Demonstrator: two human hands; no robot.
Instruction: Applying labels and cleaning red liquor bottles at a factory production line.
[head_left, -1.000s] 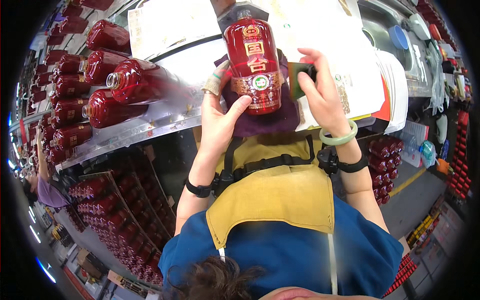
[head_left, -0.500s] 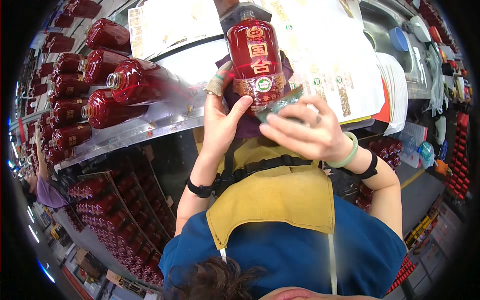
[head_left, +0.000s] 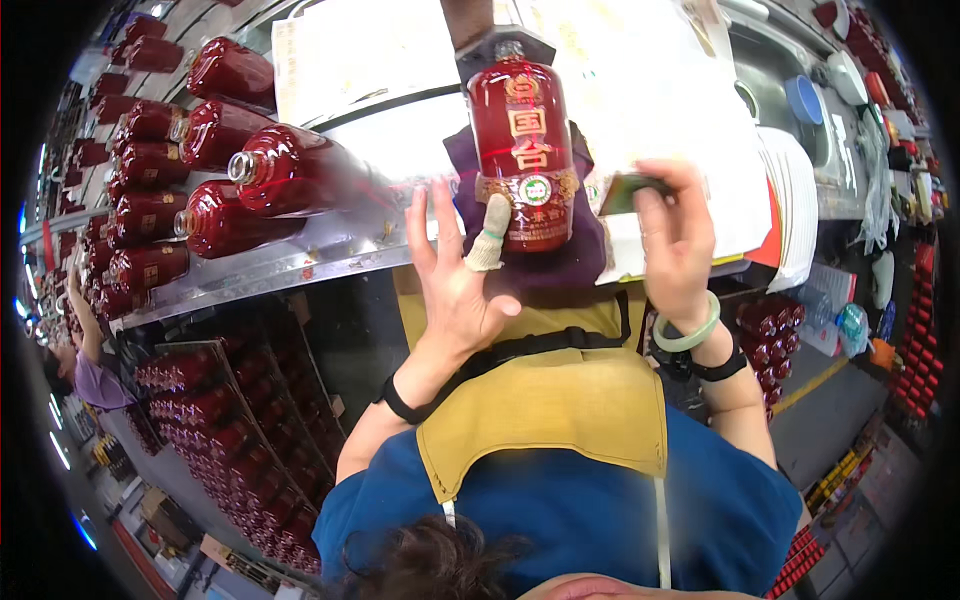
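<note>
A red glass bottle (head_left: 523, 110) with gold lettering and a round green-and-white emblem lies on a dark purple cloth (head_left: 588, 250), its neck pointing away from me. My left hand (head_left: 455, 300) is at the bottle's lower left with fingers spread. One of its fingers, in a pale cloth finger cover (head_left: 488, 238), touches the glass. To the right of the bottle, apart from it, my right hand (head_left: 680, 240) pinches a flat, dark green scraper-like piece (head_left: 622, 194). Motion blurs its fingertips.
Several more red bottles (head_left: 290, 165) lie at the left of the table, necks towards me. White sheets with gold prints (head_left: 730, 190) spread to the right. A dark angular support (head_left: 480, 55) meets the bottle's neck. Beyond stands a metal sink (head_left: 765, 80) with a blue bowl (head_left: 803, 100).
My right hand has moved right, off the bottle, with the green piece. My left hand has released its grip on the bottle's side and spread its fingers; the covered finger now touches the front.
</note>
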